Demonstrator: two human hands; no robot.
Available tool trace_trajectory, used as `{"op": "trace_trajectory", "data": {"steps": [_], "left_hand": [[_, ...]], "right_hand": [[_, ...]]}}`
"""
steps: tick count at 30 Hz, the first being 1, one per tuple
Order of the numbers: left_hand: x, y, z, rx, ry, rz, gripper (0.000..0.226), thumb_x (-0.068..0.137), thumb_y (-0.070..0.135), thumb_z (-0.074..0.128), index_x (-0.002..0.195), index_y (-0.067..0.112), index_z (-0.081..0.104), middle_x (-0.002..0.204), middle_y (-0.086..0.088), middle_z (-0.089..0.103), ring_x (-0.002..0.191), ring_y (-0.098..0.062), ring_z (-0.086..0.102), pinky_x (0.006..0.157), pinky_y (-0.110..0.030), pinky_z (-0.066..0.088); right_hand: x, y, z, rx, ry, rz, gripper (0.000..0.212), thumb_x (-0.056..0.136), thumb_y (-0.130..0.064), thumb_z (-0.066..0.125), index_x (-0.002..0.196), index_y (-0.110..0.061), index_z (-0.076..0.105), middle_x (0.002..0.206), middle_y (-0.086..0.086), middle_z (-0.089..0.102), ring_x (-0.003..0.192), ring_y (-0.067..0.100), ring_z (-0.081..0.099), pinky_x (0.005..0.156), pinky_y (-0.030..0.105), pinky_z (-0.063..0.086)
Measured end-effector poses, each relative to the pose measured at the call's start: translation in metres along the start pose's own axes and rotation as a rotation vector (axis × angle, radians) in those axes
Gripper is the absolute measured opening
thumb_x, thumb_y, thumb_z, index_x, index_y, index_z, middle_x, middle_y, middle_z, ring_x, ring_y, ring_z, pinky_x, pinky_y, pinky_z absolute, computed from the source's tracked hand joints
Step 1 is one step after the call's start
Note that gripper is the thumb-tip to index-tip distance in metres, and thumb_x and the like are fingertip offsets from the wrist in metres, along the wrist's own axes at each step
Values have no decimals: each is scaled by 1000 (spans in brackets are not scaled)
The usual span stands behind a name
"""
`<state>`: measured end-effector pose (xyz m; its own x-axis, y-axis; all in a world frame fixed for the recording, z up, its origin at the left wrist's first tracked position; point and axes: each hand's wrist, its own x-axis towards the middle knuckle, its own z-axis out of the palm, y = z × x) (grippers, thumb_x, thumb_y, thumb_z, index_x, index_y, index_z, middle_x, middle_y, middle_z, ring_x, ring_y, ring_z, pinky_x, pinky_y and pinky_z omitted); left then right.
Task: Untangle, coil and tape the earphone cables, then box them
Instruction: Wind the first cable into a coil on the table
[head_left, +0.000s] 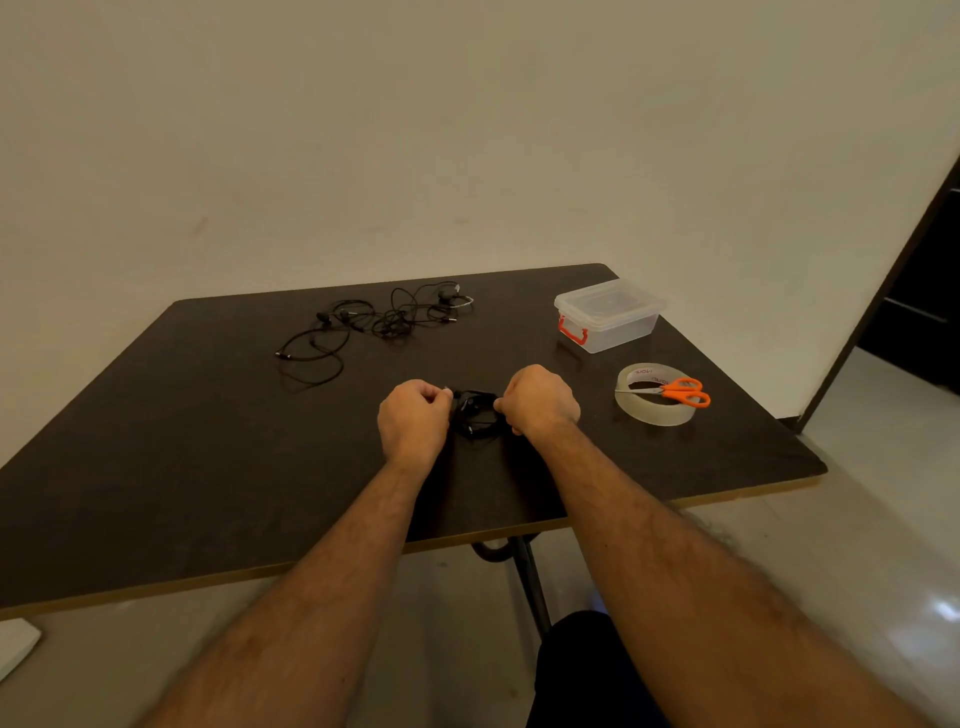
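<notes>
While a small bundle of thin black earphone cable (475, 415) sits between the two fists just above the dark brown table top (208, 441), near its front middle, the left hand (414, 415) pinches one side of it with curled fingers and the right hand (540, 400) grips the other side the same way, so both grips are narrow and closed on the cable; holding it from both sides probably keeps the loops from springing apart while the coil is shaped, though whether the bundle touches the table I cannot tell. Farther back and to the left lies a loose tangle of more black earphone cables (374, 319), apparently waiting its turn. To the right, within easy reach, a wide roll of clear tape (652, 410) lies flat with orange-handled scissors (683, 392) resting across it, ready for taping. Behind those stands a clear plastic box with a lid and red latch (608, 314), lid on, where finished coils would go
</notes>
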<state>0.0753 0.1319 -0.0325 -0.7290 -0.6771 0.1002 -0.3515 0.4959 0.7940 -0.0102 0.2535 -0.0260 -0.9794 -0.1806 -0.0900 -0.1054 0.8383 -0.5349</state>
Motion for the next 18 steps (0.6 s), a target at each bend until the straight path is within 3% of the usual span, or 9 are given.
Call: {"op": "trace_trajectory", "data": {"steps": [4,13,18], "left_hand": [[0,3,1,14,-5,-30,15,96,33,61,87,22,67,72,5,68,67,-8,64,59,-26,51],[1,9,-4,175,-112,-6,22,94,41,61,92,22,72,79,7,65,66,-6,56,49,-21,34],[0,10,-7,150,-181,-35,21,92,40,65,89,20,70,78,2,68,69,-13,65,59,-27,50]], "right_hand": [[1,0,1,2,7,-5,15,89,-34,69,93,-20,66,83,1,68,75,14,67,72,35,59],[-2,-2,-2,11,-9,12,18,89,-36,69,95,-19,67,84,2,69,77,15,68,71,34,59],[-4,-1,-6,104,-46,56,19,88,-38,69,93,-19,68,79,0,71,68,10,69,67,30,58]]}}
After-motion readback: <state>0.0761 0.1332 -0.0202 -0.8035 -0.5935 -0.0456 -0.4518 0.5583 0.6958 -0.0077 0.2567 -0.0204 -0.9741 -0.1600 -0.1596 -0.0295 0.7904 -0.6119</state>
